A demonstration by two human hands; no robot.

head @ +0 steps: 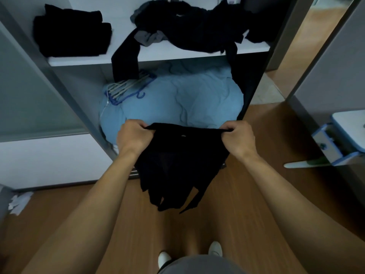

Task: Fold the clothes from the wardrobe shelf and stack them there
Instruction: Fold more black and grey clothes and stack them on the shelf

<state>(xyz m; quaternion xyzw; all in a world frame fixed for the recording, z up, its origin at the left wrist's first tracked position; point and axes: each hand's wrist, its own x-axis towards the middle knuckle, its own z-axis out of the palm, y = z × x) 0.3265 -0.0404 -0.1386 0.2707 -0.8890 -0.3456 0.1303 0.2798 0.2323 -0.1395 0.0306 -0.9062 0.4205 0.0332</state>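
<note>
A black garment [177, 165] hangs in front of me above the wooden floor. My left hand [132, 136] grips its top edge on the left, and my right hand [238, 138] grips the same edge on the right, stretching it taut between them. On the white wardrobe shelf [83, 60] a stack of folded black clothes [72, 32] lies at the left. A loose heap of black and grey clothes [189, 26] covers the shelf's right half, with a dark sleeve [125, 60] drooping over the front edge.
Below the shelf lies a bulky light-blue duvet [177, 99] with several hangers [128, 89] on it. A blue and white piece of furniture with an open drawer [335, 143] stands at the right. White scraps [19, 202] lie on the floor at the left.
</note>
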